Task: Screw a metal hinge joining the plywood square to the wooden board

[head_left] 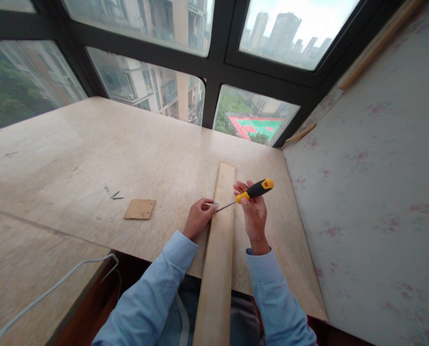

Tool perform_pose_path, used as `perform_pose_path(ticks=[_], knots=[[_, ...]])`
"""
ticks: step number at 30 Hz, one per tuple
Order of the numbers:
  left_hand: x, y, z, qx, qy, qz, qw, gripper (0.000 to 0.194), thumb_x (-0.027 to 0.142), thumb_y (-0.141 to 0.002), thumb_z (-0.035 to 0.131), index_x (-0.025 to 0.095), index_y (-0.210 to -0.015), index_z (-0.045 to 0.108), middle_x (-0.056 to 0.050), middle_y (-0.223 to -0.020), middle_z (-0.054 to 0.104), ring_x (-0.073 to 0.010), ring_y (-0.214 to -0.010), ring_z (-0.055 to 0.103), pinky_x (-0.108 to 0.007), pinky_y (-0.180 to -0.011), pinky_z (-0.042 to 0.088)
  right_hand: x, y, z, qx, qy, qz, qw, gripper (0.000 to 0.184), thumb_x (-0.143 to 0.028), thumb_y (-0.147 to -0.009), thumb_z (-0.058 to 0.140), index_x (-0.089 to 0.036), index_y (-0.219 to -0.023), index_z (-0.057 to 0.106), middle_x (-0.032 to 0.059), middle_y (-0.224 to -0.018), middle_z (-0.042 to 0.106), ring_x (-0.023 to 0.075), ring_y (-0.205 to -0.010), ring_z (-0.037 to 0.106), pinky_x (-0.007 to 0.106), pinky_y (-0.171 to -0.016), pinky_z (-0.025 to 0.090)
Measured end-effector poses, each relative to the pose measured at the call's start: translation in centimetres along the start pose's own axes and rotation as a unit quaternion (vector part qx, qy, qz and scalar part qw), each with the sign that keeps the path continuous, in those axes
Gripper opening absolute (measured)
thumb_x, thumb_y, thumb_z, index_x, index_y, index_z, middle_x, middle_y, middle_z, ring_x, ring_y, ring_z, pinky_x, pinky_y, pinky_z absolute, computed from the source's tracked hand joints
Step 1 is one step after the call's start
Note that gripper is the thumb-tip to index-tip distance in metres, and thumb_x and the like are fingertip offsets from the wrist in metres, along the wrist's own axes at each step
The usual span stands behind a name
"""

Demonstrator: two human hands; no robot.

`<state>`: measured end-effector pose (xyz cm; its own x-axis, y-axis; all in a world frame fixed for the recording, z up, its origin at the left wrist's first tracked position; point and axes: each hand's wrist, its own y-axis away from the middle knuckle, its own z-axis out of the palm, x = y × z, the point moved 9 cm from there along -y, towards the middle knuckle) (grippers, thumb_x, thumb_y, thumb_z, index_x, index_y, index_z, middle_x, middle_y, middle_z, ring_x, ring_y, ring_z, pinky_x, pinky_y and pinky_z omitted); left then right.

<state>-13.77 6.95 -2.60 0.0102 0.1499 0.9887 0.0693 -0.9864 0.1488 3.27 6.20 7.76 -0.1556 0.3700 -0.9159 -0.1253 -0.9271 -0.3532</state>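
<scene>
A long pale wooden board (219, 259) runs from my lap across the ledge, pointing toward the window. My right hand (253, 214) grips a screwdriver (255, 191) with a black and yellow handle, tilted so that its metal shaft slopes down left. The tip meets the board's left edge, close to a small metal piece (215, 204). My left hand (200, 217) pinches that piece against the board; it is too small to make out exactly. Left of my hands lies a thin brown square plate (140, 209) with small holes near one edge.
Several small screws or metal pins (116, 195) lie on the marble-patterned ledge (73, 158), left of the brown plate. A white cable (55, 287) loops over the ledge's front edge at lower left. A floral-papered wall (365, 192) borders the right side; dark-framed windows (145, 81) stand behind.
</scene>
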Motion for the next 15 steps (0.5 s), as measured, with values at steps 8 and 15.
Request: perform_pose_path(ticks=[8, 15], knots=[[-0.2, -0.1, 0.0, -0.003, 0.006, 0.003, 1.0, 0.033, 0.039, -0.072, 0.071, 0.015, -0.094, 0.068, -0.007, -0.076, 0.072, -0.0185, -0.067, 0.067, -0.025, -0.057, 0.049, 0.2, -0.1, -0.9, 0.04, 0.035, 0.015, 0.998, 0.052, -0.037, -0.079, 0.072, -0.022, -0.126, 0.054, 0.0058, -0.1, 0.072, 0.0214, -0.095, 0.068, 0.045, -0.092, 0.053], [-0.4, -0.2, 0.0, -0.003, -0.007, 0.006, 1.0, 0.031, 0.036, -0.073, 0.069, 0.014, -0.095, 0.068, -0.008, -0.078, 0.073, -0.0185, -0.068, 0.067, -0.025, -0.057, 0.048, -0.3, -1.3, -3.9, 0.096, -0.063, 0.017, 0.993, 0.037, -0.036, -0.083, 0.067, -0.024, -0.116, 0.054, 0.004, -0.101, 0.071, 0.018, -0.086, 0.071, 0.042, -0.085, 0.056]])
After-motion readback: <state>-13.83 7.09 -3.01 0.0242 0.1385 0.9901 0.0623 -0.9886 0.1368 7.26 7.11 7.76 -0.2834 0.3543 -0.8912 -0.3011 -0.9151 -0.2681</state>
